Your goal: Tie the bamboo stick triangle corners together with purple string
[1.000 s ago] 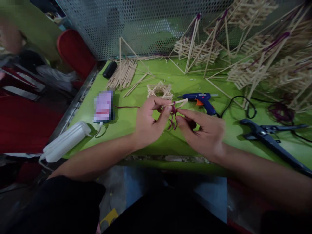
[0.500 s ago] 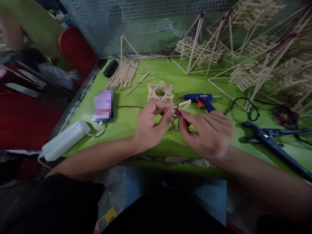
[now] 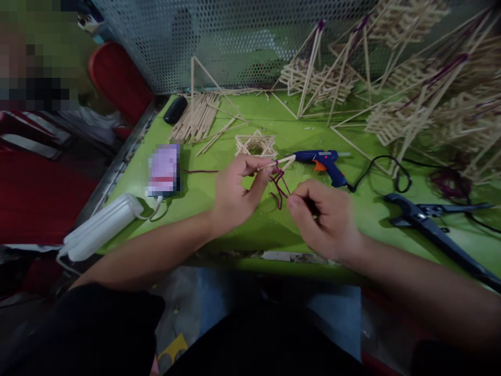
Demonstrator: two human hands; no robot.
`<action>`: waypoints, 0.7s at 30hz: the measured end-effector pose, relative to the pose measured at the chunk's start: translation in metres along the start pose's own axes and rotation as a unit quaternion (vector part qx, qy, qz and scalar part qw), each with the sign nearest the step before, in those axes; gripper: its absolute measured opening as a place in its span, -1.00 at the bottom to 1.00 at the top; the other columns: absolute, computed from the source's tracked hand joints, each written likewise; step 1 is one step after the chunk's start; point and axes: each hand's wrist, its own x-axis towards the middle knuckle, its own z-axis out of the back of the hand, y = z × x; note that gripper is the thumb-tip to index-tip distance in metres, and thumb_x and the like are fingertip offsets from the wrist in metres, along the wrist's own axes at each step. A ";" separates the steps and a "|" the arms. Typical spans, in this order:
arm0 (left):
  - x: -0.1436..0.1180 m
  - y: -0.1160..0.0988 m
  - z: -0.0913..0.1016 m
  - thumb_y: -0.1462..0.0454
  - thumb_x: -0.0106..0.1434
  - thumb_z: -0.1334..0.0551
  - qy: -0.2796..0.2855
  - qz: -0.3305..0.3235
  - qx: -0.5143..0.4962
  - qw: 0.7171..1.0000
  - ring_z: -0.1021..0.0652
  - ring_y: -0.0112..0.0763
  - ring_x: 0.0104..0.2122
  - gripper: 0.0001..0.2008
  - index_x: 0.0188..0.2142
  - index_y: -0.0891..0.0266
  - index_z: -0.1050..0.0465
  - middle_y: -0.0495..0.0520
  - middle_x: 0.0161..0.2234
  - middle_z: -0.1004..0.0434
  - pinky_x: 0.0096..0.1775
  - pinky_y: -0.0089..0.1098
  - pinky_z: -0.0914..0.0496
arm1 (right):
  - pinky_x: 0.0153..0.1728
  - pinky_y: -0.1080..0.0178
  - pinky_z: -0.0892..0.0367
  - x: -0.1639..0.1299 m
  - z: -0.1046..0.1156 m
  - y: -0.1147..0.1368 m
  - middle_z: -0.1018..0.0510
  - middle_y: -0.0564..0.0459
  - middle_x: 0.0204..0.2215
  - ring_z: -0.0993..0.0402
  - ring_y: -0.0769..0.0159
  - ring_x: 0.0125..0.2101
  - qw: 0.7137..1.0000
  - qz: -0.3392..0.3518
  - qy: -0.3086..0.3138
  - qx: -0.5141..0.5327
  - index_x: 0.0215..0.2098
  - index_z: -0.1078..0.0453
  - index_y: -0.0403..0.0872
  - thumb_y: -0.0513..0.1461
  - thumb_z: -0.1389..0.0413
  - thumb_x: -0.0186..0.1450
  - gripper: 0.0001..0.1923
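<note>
My left hand (image 3: 235,190) pinches a small bundle of thin wooden sticks (image 3: 285,161) above the green table (image 3: 219,209). A dark purple thread (image 3: 278,184) is wound around the sticks and hangs down in loops. My right hand (image 3: 324,219) pinches the lower end of that thread and holds it taut, a little below and to the right of the sticks. A woven stick star (image 3: 256,145) lies flat just behind my left hand.
A blue glue gun (image 3: 323,161) with a black cord lies right of the star. Dark blue cutters (image 3: 434,230) rest at the right. Loose sticks (image 3: 195,117), a phone (image 3: 164,169), a white power bank (image 3: 99,227) lie left. Tall stick frames (image 3: 410,89) crowd the back right.
My right hand has drawn back from the sticks toward me, pulling the purple thread out longer. My left hand stays in about the same place with the sticks.
</note>
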 end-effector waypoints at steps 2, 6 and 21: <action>0.000 0.005 0.000 0.07 0.55 -0.41 0.002 0.011 0.006 1.000 -0.82 -0.32 -0.15 -0.77 0.01 0.15 -0.63 0.11 -0.12 -0.84 -0.06 -0.34 -0.69 | -0.39 0.22 -0.33 -0.001 -0.001 -0.006 -0.43 0.10 -0.41 -0.40 0.32 -0.42 0.997 0.069 -0.031 0.006 -0.30 -0.33 0.01 -0.29 -0.19 0.49 -0.81; 0.001 0.008 -0.001 0.04 0.56 -0.38 0.007 0.024 0.010 1.000 -0.81 -0.32 -0.20 -0.75 -0.01 0.15 -0.62 0.09 -0.17 -0.84 -0.09 -0.31 -0.69 | -0.12 0.10 -0.58 -0.003 -0.003 -0.017 -0.60 -0.16 0.01 -0.59 0.18 -0.13 0.983 0.170 -0.012 0.070 -0.17 -0.40 -0.02 -0.24 -0.23 0.49 -0.91; 0.004 -0.001 0.004 0.28 0.43 -0.40 0.056 -0.071 0.066 0.994 -0.67 -0.37 -0.35 -0.97 -0.15 0.12 -0.61 0.00 -0.33 -0.72 -0.25 -0.32 -0.56 | -0.29 0.09 -0.42 -0.011 -0.005 -0.005 -0.46 -0.01 -0.36 -0.39 0.24 -0.35 0.949 0.264 0.029 0.168 -0.19 -0.40 -0.09 -0.24 -0.12 0.62 -0.82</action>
